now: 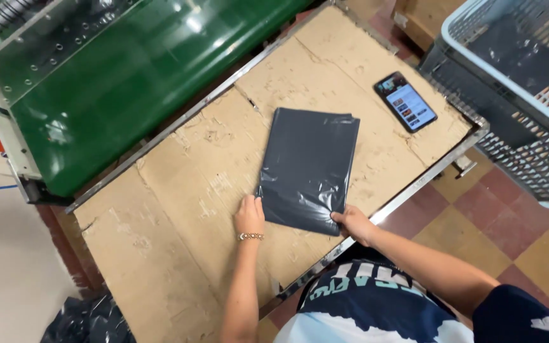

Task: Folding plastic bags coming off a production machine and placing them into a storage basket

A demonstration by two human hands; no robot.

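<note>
Head view shows the bag (pixel 308 168) lying flat on the table (pixel 179 209). Left hand (pixel 249 216) presses its near left corner, right hand (pixel 352 223) pinches the near right corner. Step seems smoothing or aligning; next move needs both corners held evenly.

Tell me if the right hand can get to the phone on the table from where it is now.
Probably yes. The right hand pinches the near corner of the dark plastic bag, and the phone lies face up farther along the same cardboard-covered table. Only bare cardboard lies between them, though the hand would have to release the bag.
</note>
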